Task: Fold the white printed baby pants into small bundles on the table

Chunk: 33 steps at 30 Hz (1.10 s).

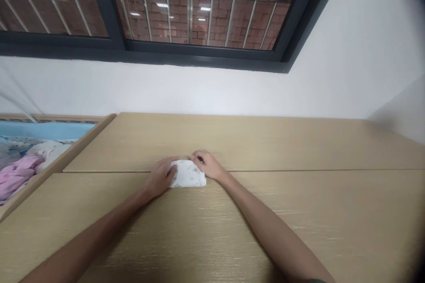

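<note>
A small folded white cloth [188, 174] with a faint scattered print lies flat on the wooden tabletop [212, 225], across the seam between two boards. My left hand [162, 177] grips its left edge, thumb on top and the other fingers partly hidden along the side. At the upper right corner, my right hand [207, 164] has its fingers curled in a pinch on the cloth's edge. Both forearms reach in from the bottom of the view. Whether the cloth is a garment or a plain piece of fabric I cannot tell.
To the left, behind a raised wooden rail [63, 159], sits a bin-like space with a light blue lining [49, 130] and crumpled pink fabric [21, 172] and white fabric [48, 152]. A white wall [199, 90] and a dark-framed barred window [206, 57] stand behind the table.
</note>
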Tool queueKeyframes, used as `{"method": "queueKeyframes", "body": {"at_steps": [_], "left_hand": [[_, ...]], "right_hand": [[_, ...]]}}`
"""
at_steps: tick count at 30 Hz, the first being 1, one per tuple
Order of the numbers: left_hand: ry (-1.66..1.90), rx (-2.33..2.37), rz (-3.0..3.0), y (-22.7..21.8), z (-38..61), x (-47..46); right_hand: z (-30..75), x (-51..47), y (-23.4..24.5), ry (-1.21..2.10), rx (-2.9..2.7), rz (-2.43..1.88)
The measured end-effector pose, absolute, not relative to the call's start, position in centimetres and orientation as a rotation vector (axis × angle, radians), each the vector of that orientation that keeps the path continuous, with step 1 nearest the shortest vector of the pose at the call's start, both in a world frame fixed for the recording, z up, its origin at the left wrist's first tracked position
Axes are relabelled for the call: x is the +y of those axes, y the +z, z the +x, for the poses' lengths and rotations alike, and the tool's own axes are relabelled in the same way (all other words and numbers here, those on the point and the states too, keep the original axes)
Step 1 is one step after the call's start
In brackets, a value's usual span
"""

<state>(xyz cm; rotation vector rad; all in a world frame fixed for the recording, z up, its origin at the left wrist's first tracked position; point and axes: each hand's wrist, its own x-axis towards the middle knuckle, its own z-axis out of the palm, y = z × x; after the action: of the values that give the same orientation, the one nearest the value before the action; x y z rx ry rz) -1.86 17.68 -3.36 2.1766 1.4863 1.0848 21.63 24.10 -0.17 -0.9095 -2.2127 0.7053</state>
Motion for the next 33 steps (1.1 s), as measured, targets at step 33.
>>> {"method": "queueKeyframes", "body": {"at_steps": [33], "left_hand": [[1.059,1.490,2.179,-3.24,-1.94,17.62]], "right_hand": [[21.47,23.92,0.13,0.699,-2.213,-0.922]]}}
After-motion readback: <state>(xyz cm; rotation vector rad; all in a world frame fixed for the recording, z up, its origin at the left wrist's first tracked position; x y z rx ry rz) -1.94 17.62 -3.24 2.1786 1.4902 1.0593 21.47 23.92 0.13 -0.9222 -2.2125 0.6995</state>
